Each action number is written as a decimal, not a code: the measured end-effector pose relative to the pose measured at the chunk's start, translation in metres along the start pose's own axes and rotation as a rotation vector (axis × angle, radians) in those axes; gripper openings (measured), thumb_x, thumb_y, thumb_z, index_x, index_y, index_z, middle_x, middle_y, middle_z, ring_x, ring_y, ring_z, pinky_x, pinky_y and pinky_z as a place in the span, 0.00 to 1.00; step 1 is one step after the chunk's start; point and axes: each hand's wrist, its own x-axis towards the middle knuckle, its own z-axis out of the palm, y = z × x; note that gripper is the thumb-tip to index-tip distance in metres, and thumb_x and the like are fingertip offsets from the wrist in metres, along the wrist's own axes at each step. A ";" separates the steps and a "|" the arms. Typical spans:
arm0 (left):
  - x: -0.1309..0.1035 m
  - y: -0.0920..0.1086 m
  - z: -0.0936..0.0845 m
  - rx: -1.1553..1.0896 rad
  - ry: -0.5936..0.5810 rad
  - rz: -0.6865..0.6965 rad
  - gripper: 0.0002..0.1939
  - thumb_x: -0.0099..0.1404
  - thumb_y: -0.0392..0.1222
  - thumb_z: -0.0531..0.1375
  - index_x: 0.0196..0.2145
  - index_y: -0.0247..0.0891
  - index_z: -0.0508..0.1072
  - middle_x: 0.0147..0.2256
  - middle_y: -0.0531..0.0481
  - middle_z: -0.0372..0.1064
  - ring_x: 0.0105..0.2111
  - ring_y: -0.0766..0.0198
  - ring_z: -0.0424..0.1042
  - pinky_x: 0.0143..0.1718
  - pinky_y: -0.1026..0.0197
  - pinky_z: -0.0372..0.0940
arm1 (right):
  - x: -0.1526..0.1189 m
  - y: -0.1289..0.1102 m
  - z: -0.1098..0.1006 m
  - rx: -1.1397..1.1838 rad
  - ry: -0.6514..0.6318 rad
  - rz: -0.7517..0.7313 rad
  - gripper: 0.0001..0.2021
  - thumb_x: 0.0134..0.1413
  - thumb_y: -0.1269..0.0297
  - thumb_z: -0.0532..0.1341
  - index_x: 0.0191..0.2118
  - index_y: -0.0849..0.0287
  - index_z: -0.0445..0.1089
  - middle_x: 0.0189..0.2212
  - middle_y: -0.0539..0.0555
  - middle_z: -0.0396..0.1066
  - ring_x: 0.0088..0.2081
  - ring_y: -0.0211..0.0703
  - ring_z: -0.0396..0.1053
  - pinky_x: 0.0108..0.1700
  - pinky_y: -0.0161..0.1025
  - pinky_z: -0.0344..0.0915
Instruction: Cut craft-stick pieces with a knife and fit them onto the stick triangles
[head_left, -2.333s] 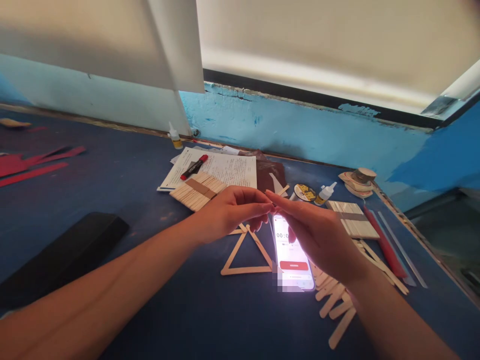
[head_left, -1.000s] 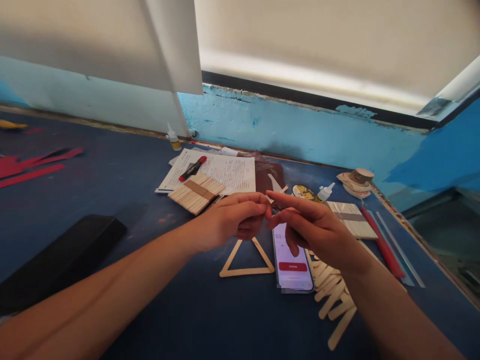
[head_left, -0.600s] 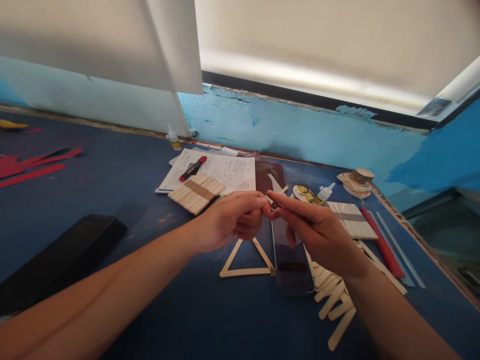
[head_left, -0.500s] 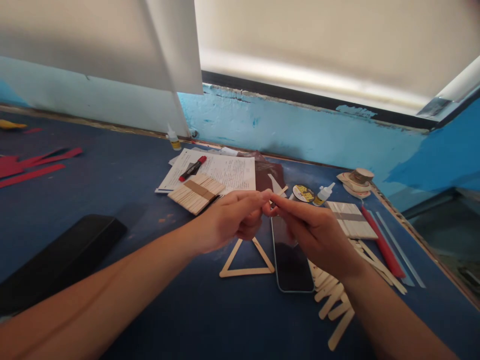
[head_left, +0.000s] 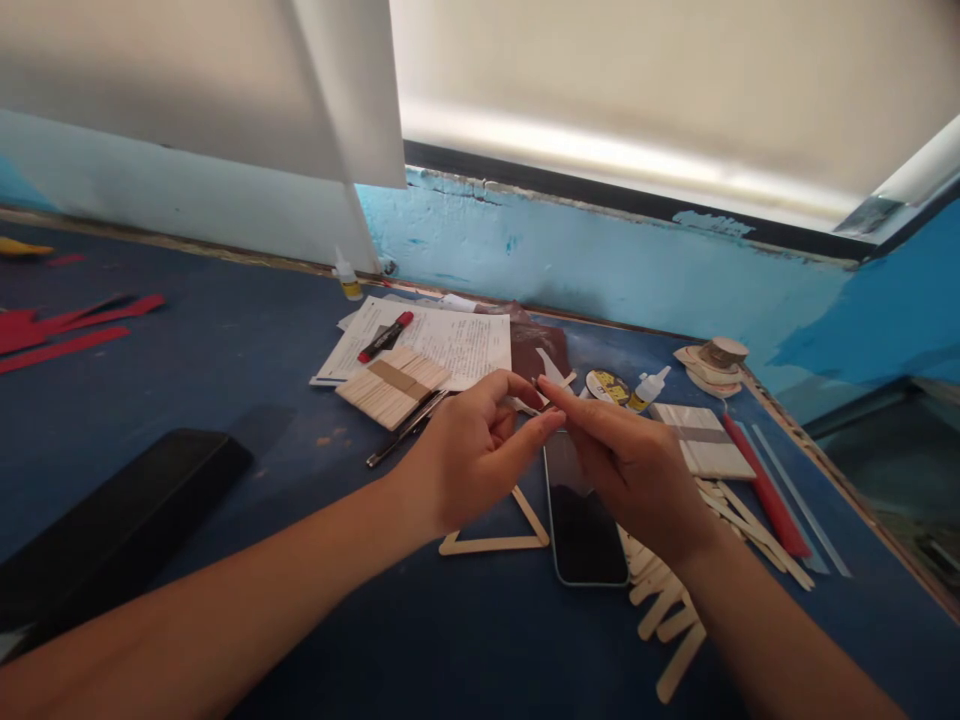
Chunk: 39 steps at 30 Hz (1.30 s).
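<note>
My left hand point(head_left: 480, 445) and my right hand point(head_left: 637, 445) meet at the fingertips above the table. The left thumb and index finger are apart, while its other fingers curl toward the palm. My right fingers are pinched together against the left fingertips; anything between them is hidden or too small to name. Below the hands, a triangle of craft sticks point(head_left: 495, 545) lies flat, its top covered by my left hand. Beside it is a dark-screened phone point(head_left: 589, 540), partly under my right hand. Loose craft sticks point(head_left: 681, 660) are spread by my right wrist.
Banded craft-stick bundles point(head_left: 394, 388) point(head_left: 705, 442) flank the hands. Printed papers point(head_left: 465, 345) hold a red-capped marker point(head_left: 385, 337). Glue bottles point(head_left: 348, 277) point(head_left: 649, 388) stand farther back. A black case point(head_left: 127, 510), red strips point(head_left: 67, 350) and a red stick point(head_left: 769, 490) lie on the table.
My left hand has turned, and its thumb has spread away from the index finger. It now covers the triangle's top and uncovers a metal tool by the bundle. My right hand has barely moved.
</note>
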 end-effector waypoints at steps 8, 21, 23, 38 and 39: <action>0.000 -0.003 0.002 0.049 0.084 0.021 0.16 0.72 0.52 0.59 0.47 0.37 0.74 0.21 0.59 0.57 0.21 0.68 0.56 0.21 0.66 0.51 | 0.000 -0.002 0.002 -0.015 0.030 -0.010 0.25 0.70 0.73 0.55 0.67 0.45 0.64 0.61 0.48 0.72 0.57 0.42 0.73 0.58 0.42 0.71; 0.001 -0.004 0.000 0.007 0.172 0.030 0.13 0.69 0.51 0.62 0.41 0.38 0.78 0.23 0.56 0.63 0.22 0.68 0.57 0.22 0.65 0.52 | 0.000 -0.003 0.004 -0.018 0.041 -0.009 0.25 0.70 0.73 0.55 0.67 0.46 0.64 0.57 0.49 0.75 0.53 0.42 0.75 0.56 0.43 0.72; 0.002 -0.001 0.000 -0.073 0.133 0.018 0.13 0.69 0.50 0.63 0.40 0.37 0.78 0.23 0.56 0.62 0.22 0.69 0.55 0.21 0.65 0.50 | 0.000 -0.003 0.004 -0.016 0.039 -0.012 0.25 0.70 0.73 0.55 0.67 0.46 0.64 0.57 0.49 0.75 0.52 0.42 0.76 0.55 0.43 0.73; 0.000 0.005 -0.002 -0.257 -0.007 -0.015 0.10 0.74 0.47 0.56 0.36 0.40 0.69 0.22 0.60 0.53 0.21 0.70 0.52 0.22 0.64 0.50 | 0.000 -0.008 0.005 -0.039 0.139 0.018 0.23 0.70 0.68 0.58 0.67 0.47 0.64 0.53 0.50 0.78 0.50 0.46 0.78 0.53 0.44 0.74; -0.001 0.004 -0.002 -0.242 -0.019 -0.015 0.12 0.75 0.48 0.55 0.36 0.40 0.68 0.22 0.59 0.52 0.21 0.69 0.52 0.23 0.64 0.51 | 0.000 -0.008 0.005 -0.037 0.139 0.015 0.23 0.70 0.69 0.58 0.67 0.47 0.65 0.54 0.50 0.78 0.50 0.45 0.78 0.53 0.44 0.74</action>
